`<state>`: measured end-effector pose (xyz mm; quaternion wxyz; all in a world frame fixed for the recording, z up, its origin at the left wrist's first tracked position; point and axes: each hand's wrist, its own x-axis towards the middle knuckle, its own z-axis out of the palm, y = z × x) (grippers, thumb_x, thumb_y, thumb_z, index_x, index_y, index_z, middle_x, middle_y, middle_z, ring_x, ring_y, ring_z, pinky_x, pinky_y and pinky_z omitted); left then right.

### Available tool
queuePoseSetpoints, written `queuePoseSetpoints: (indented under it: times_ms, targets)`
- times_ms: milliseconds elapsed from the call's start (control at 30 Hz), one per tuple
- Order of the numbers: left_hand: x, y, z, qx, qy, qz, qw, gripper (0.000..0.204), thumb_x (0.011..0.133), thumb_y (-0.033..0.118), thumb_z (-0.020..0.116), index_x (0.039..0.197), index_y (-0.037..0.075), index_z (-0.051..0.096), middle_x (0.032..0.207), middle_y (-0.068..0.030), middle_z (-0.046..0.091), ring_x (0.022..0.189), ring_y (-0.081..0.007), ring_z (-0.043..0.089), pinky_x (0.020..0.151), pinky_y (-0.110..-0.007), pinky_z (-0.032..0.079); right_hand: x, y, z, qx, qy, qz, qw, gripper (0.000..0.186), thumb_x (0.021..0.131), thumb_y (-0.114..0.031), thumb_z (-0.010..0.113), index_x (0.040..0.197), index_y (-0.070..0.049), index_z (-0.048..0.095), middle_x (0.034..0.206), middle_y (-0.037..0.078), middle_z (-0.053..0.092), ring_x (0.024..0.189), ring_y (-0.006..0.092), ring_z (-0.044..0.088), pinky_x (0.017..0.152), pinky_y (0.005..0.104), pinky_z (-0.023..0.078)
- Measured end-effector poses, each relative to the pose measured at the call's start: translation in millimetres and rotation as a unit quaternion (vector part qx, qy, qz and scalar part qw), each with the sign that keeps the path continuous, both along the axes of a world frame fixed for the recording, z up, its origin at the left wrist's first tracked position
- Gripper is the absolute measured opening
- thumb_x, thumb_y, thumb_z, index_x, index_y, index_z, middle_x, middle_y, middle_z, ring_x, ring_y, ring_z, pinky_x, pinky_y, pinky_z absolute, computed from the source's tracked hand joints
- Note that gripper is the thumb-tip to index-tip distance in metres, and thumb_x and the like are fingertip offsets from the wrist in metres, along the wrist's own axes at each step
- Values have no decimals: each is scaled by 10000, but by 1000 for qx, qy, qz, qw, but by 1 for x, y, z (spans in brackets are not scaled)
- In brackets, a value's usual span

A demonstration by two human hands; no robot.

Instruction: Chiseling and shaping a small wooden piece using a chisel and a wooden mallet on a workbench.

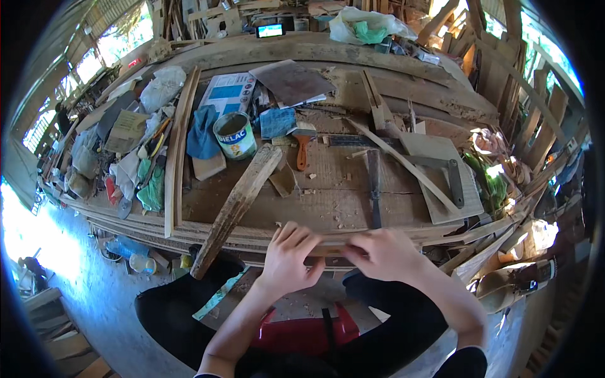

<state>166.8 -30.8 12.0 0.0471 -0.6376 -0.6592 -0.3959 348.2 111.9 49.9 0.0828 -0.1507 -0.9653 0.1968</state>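
Both hands meet at the near edge of the workbench (pixel 340 208), holding a short, thin wooden piece (pixel 329 249) between them. My left hand (pixel 290 257) grips its left end, with curled fingers above and the thumb below. The right hand (pixel 386 253) is closed round the other end, its fingers partly hidden. Just beyond lies a long, narrow chisel-like tool (pixel 374 189), pointing toward me. A rough wooden stick (pixel 234 214) slants over the bench edge left of my left hand. Farther back rests a flat brush (pixel 302 148) with an orange handle.
An open tin can (pixel 236 137) stands beside a blue cloth (pixel 203 133). Bags and rags (pixel 135 135) pile up at left. On the right, a dark L-shaped tool (pixel 455 183) lies on a flat board (pixel 422 151). A lit phone (pixel 270 31) stands at the back.
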Motion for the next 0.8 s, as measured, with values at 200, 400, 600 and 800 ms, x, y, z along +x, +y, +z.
queuePoseSetpoints:
  times_ms: [200, 400, 600, 800]
  targets:
    - [-29, 85, -40, 15, 145, -20, 989, 458, 702, 70, 676, 1155, 121, 622, 1150, -121, 587, 1118, -334, 532, 927, -441, 460, 40, 74, 33, -35, 175, -233, 956, 246, 948, -284, 633, 923, -48, 696, 641, 62, 618, 551, 138, 558, 520, 298, 419]
    - [-18, 215, -31, 73, 402, -212, 888, 401, 783, 143, 685, 1173, 225, 636, 1222, -66, 565, 1265, -298, 455, 1002, -440, 421, 37, 105, 8, -61, 363, -271, 889, 238, 973, -196, 609, 925, 33, 653, 635, 48, 527, 586, 69, 419, 518, 261, 331]
    - [-14, 237, -23, -77, 517, -259, 812, 336, 741, 282, 698, 1064, 204, 652, 1022, -22, 607, 1142, -234, 510, 958, -418, 439, 19, 102, 4, -46, 354, -276, 892, 254, 975, -220, 618, 933, 29, 640, 601, 35, 479, 554, 88, 390, 513, 267, 325]
    - [-45, 169, -17, -135, 329, -97, 930, 231, 717, 252, 672, 883, 126, 572, 876, -72, 661, 909, -247, 664, 814, -407, 514, 38, 128, -12, -267, 353, -219, 869, 240, 1028, -232, 535, 1052, 4, 572, 704, -3, 468, 633, 60, 377, 578, 215, 325]
